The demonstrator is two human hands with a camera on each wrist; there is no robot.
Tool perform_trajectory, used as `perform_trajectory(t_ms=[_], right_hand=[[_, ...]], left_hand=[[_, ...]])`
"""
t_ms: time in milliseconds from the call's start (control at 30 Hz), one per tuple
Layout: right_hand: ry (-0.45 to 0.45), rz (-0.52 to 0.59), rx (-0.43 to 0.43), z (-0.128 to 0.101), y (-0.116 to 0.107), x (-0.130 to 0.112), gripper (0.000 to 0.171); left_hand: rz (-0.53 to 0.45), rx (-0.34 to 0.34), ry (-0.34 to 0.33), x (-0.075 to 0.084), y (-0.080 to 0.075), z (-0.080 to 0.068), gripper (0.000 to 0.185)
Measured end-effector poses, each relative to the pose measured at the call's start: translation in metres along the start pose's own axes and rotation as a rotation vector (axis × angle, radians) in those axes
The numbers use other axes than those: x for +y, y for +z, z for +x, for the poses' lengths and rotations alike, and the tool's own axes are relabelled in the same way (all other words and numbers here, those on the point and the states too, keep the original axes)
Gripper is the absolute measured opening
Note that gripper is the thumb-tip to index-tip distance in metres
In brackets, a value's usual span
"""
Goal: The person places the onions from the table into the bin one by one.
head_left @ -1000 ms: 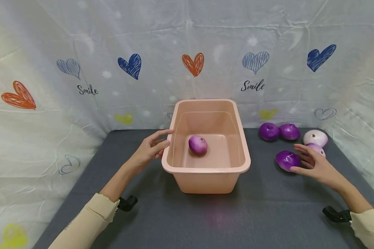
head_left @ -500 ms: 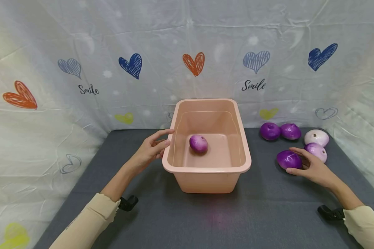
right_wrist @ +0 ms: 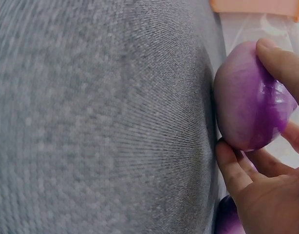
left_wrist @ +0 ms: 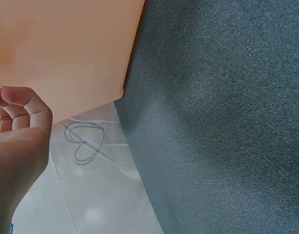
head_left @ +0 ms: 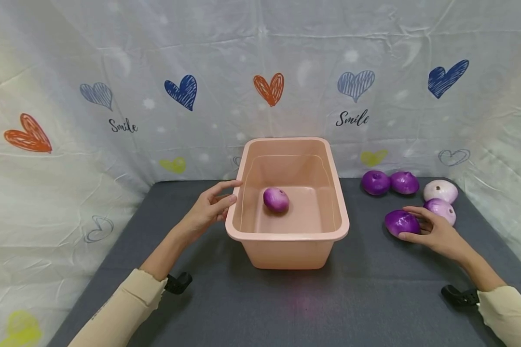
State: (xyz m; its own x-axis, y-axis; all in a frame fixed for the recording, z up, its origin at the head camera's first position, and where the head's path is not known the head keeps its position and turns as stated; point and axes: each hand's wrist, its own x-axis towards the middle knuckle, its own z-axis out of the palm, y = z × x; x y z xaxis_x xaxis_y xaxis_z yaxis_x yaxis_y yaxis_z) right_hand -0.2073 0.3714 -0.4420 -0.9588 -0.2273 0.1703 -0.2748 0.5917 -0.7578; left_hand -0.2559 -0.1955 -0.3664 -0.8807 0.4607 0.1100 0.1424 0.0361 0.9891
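Onion gripped on grey mat beside pink tub

Backdrop sheet [head_left: 113,72] reads "Smile" twice among drawn hearts. Grey mat [head_left: 286,303] carries a pink tub [head_left: 286,236], whose left rim the left hand [head_left: 208,209] touches with relaxed fingers. Left of the grip, one onion [head_left: 276,200] lies inside the tub. Right hand [head_left: 434,231] curls round a purple onion [head_left: 400,222]; only the right wrist view shows thumb and fingertips [right_wrist: 281,58] pinching it. Four more onions [head_left: 410,190] lie just behind the grip.
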Motion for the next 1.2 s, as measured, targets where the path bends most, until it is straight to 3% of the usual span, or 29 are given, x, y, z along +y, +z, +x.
perform_trajectory(t_ms=[167,533,1200], right_hand=[[0.013,0.004,0.003,-0.001,-0.001,-0.005,0.066],[-0.069,0.036,0.031,0.005,-0.012,-0.019,0.061],[-0.031,0.103,0.065,0.021,-0.026,-0.054,0.063]], left_hand=[[0.003,0.003,0.010,-0.001,-0.002,0.000,0.048],[0.012,0.013,0.021,-0.001,-0.002,0.001,0.047],[0.107,0.045,-0.009,0.003,-0.005,0.001,0.046]])
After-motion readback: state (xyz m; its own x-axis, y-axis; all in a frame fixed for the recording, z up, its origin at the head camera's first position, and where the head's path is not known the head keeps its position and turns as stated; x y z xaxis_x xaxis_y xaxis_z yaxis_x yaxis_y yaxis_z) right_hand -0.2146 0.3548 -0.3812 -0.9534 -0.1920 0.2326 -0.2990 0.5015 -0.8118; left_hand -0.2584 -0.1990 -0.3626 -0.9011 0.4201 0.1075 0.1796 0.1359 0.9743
